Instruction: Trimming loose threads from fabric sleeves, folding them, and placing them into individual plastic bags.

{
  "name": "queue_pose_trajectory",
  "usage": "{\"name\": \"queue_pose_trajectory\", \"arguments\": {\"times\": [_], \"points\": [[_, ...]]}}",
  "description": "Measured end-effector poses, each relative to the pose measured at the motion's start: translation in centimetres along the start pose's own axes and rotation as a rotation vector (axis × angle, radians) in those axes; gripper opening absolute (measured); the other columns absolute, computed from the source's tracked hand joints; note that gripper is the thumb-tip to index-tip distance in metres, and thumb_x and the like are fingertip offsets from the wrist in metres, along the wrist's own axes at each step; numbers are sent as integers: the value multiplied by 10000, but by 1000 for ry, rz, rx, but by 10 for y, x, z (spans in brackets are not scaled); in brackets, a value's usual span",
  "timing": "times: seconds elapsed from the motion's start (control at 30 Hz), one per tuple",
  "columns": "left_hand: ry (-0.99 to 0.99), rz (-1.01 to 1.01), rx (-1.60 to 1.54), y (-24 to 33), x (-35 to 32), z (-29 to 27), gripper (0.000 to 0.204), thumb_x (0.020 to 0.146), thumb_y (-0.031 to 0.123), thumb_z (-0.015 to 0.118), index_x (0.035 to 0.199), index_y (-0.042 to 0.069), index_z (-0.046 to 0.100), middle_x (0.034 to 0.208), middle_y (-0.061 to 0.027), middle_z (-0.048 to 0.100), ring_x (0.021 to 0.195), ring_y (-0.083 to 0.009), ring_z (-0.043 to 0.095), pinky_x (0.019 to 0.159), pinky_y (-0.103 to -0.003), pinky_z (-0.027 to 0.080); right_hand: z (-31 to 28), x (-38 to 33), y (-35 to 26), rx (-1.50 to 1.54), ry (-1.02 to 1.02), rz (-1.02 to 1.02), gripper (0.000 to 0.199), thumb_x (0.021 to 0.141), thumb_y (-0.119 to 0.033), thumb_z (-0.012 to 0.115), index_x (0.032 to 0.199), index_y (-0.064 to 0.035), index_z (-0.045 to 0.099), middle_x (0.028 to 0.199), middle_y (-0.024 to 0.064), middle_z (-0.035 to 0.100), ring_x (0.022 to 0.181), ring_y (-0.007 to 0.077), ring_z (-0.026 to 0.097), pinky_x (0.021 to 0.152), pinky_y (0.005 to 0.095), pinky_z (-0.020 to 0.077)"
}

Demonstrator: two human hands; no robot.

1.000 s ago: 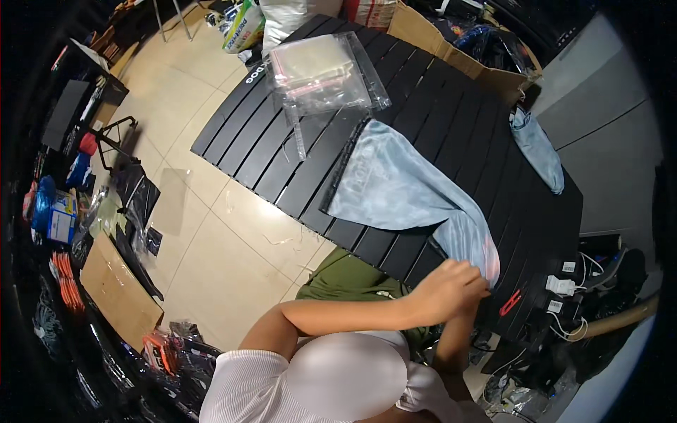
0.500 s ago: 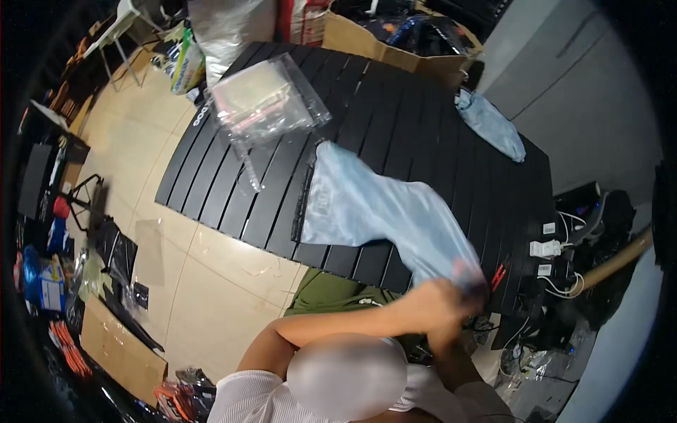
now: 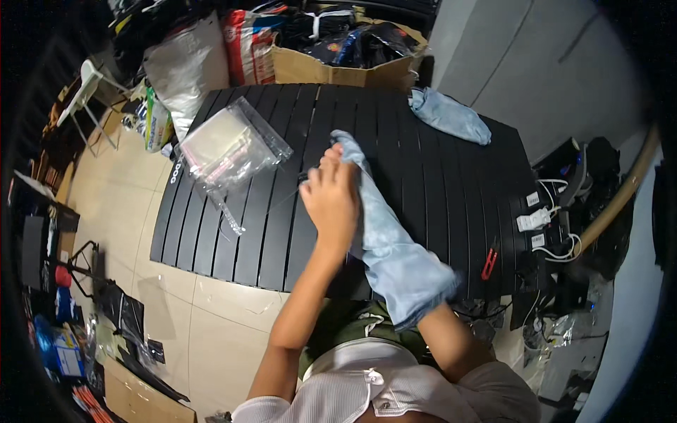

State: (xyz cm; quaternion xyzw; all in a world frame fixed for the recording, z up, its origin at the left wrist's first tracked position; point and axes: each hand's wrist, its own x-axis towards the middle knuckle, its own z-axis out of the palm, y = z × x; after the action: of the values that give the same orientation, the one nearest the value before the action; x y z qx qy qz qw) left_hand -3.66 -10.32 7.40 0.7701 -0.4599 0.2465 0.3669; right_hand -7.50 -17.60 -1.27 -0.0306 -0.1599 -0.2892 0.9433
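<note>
Two hands work one pale blue cloth [image 3: 395, 247] over the black slatted counter [image 3: 437, 176]. The left hand [image 3: 330, 201] pinches its far end, fingers closed on the fabric; the right hand is buried under the near end, its fingers unseen. Soft, light and limp, it likely handles best gripped at an edge or corner. Clear bags [image 3: 229, 148] lie left.

A heap of clear plastic bags [image 3: 229, 149] lies on the left part of the black slatted table [image 3: 437, 183], and a second bundled pale blue cloth [image 3: 449, 115] sits near its far right corner. Beyond the far edge stands an open cardboard box [image 3: 338, 67] stuffed with dark items, beside a grey sack [image 3: 185, 67]. A small red tool [image 3: 489, 263] and white power strips [image 3: 536, 218] lie at the table's right end.
</note>
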Motion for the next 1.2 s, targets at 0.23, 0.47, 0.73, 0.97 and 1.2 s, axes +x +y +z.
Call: {"name": "queue_pose_trajectory", "arguments": {"times": [0.23,0.47,0.73,0.97,1.2], "points": [[-553,169,-893,92,-23,-62,192,815,202,601,952,70,622,824,-79,561,758,-270,532,658,-368,442,19,-219,-106,-458,372,-56,195,840,-262,497,885,-82,557,887,30,595,780,127,566,694,269,448],[-520,32,-854,94,-59,-29,128,818,86,581,929,42,628,853,-132,579,768,-327,558,651,-365,459,143,-88,-77,-2362,1118,1147,323,904,-328,397,952,-102,622,995,78,620,800,165,595,783,301,464],[167,-148,-418,-86,1,100,383,964,307,312,948,-20,509,841,-106,569,690,-219,503,642,-337,435,97,-16,-18,-378,540,168,312,916,-265,414,1068,-47,579,1084,105,619,1013,188,581,919,352,438],[-145,-454,-151,-144,43,-31,319,937,251,462,1002,-37,582,787,-127,633,707,-170,587,646,-300,459,183,-125,-163,-717,670,-302,337,926,-262,411,1049,21,545,1073,195,588,1007,306,577,934,464,424],[-213,-841,-1139,-146,41,-30,423,910,255,504,1220,-31,472,1180,-179,521,1088,-230,508,935,-320,396,150,-110,-224,-841,555,-426,383,942,-325,409,1129,-15,533,1053,141,608,1002,227,567,916,340,426]]}}
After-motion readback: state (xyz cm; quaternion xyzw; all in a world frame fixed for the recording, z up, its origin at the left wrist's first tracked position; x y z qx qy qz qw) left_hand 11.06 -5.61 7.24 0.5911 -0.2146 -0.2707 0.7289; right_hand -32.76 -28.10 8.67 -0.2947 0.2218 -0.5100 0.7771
